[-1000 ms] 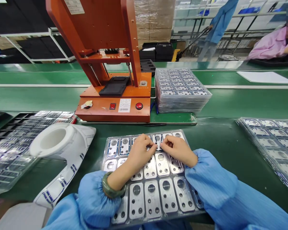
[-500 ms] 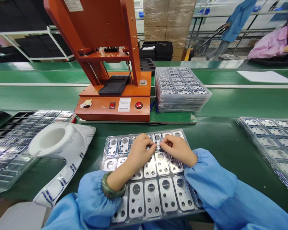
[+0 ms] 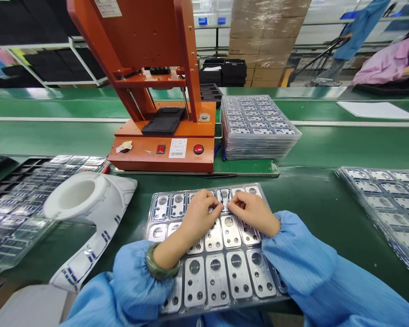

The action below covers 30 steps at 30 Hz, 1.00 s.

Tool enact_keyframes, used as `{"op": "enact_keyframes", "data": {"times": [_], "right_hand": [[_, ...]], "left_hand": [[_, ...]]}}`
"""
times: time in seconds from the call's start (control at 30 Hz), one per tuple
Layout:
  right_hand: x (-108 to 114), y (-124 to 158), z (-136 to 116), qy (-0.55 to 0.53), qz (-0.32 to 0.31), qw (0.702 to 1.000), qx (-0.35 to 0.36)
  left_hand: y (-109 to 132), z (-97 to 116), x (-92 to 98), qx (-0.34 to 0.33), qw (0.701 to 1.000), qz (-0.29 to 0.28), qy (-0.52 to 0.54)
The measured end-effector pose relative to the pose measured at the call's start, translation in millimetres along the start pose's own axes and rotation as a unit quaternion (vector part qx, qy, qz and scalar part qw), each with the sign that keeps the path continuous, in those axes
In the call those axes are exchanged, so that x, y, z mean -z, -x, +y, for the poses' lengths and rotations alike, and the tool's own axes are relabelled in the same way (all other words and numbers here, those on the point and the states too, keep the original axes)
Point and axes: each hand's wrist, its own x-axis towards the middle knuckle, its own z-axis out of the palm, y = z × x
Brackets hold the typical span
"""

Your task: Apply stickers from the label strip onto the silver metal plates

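A clear plastic tray of silvery metal plates with round holes lies in front of me. My left hand is over its back row, with thumb and fingers pinched together. Close beside it, my right hand pinches in the same way. Between the fingertips, a thin dark blue adhesive sticker lies along the edges of one plate, and both hands are at its near end. Plates at the back left, such as this metal plate, carry blue outlines. Plates in the front row show bare metal.
A sticker roll trails its strip at left, beside trays of metal parts. An orange press stands behind, with stacked trays to its right. Another tray lies at right. A person in pink sits across.
The view has shifted slightly. Both hands stay pinched at the same plate, with hardly any movement.
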Motion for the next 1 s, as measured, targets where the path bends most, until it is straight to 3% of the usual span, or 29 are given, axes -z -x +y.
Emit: {"op": "enact_keyframes", "data": {"times": [0.37,1.0], "right_hand": [[4.0,6.4,0.2,0.051,-0.006,0.998,0.031],[8.9,1.9,0.6,0.024,-0.036,0.998,-0.038]], "left_hand": [[2.3,-5.6,-4.1,-0.058,0.997,0.014,-0.047],[2.2,-5.4,-7.1,-0.052,0.996,0.008,-0.068]]}}
